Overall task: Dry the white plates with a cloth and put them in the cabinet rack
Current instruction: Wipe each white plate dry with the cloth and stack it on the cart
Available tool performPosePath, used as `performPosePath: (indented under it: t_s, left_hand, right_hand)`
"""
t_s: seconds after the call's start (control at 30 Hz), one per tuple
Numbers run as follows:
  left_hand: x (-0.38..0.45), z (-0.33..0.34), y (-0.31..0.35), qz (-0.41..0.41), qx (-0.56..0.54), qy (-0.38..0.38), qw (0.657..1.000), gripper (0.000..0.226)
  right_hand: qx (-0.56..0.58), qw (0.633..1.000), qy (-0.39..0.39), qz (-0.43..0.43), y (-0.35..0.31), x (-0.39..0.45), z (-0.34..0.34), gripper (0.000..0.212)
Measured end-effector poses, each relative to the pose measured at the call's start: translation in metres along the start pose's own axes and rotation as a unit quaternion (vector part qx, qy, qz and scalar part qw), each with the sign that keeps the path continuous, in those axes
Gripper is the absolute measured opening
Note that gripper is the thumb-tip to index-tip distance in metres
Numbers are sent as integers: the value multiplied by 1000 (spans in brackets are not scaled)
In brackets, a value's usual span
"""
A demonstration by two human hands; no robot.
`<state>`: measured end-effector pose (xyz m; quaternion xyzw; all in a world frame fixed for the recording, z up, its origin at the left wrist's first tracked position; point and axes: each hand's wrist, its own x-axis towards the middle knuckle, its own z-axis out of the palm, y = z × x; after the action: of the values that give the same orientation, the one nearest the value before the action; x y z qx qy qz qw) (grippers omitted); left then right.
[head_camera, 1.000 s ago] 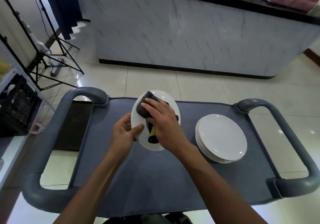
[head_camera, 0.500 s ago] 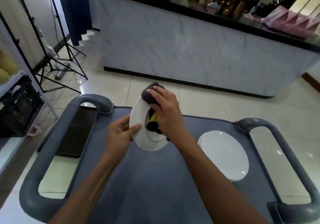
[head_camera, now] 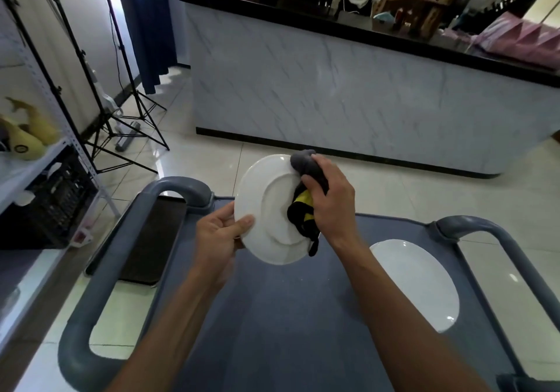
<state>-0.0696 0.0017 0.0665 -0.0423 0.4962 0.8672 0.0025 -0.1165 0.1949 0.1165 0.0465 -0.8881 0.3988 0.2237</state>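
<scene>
A white plate [head_camera: 266, 209] is held tilted above the grey cart [head_camera: 272, 316], its underside ring facing me. My left hand [head_camera: 219, 234] pinches the plate's lower left rim, thumb on the near face. My right hand [head_camera: 328, 200] grips a grey, black and yellow cloth [head_camera: 303, 206] and presses it against the plate's right side. A stack of white plates [head_camera: 415, 282] lies flat on the cart to the right, under my right forearm.
The cart has thick grey handles at left [head_camera: 91, 300] and right [head_camera: 497, 240]. A marble counter [head_camera: 333, 94] stands ahead with a person behind it. Tripod stands [head_camera: 121, 118] and a shelf with a black crate [head_camera: 51, 200] are at the left.
The plate has been lifted higher and turned, so its underside now faces me. My right hand and the cloth moved from the plate's centre to its right rim. The view has tilted up.
</scene>
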Motion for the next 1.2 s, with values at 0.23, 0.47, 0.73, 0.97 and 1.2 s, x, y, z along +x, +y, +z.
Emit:
performPosePath:
  t_s: [0.23, 0.47, 0.73, 0.97, 1.2]
  left_hand:
    - [-2, 1, 1, -33, -23, 25, 999, 39]
    - [11, 16, 5, -51, -70, 51, 995, 30]
    - [15, 39, 1, -54, -97, 77, 991, 25]
    - [15, 47, 3, -65, -125, 77, 987, 28]
    - [11, 33, 6, -81, -115, 69, 988, 28]
  right_hand:
    - [70, 993, 38, 91, 12, -18, -12, 40]
    - [55, 993, 65, 79, 20, -44, -10, 43]
    - [13, 998, 55, -9, 0, -57, -3, 48]
    - [14, 996, 36, -76, -17, -69, 3, 46]
    - [-54, 987, 2, -152, 5, -76, -3, 39]
